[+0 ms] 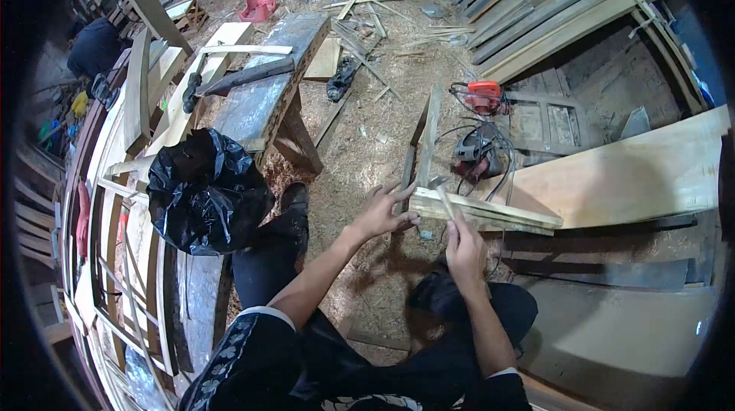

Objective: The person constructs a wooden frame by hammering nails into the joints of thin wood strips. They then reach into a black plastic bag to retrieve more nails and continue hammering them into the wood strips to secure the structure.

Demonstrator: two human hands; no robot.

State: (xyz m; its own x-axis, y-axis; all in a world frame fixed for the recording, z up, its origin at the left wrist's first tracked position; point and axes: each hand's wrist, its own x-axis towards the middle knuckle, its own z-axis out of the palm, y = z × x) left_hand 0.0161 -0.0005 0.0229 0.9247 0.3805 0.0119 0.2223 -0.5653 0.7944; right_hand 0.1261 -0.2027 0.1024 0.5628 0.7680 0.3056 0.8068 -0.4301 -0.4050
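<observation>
My right hand [465,252] is wrapped round the pale wooden handle of a hammer [446,203], whose small dark head is at the upper end. The hammer crosses over a stack of pale wooden strips [490,212], close to their left end. At that same end is my left hand [380,210], fingers apart, with the index fingertip and thumb near the corner of the strips. Just beyond the fingertips, a narrow upright frame of boards [429,135] rises from the floor area.
A wide plank [605,181] lies to the right, beside a corded dark power tool [476,149] and a red one [484,96]. On the left stands a workbench [268,47], with a black plastic bag [207,193] in front. Wood offcuts and shavings cover the floor. A person [96,47] is at far left.
</observation>
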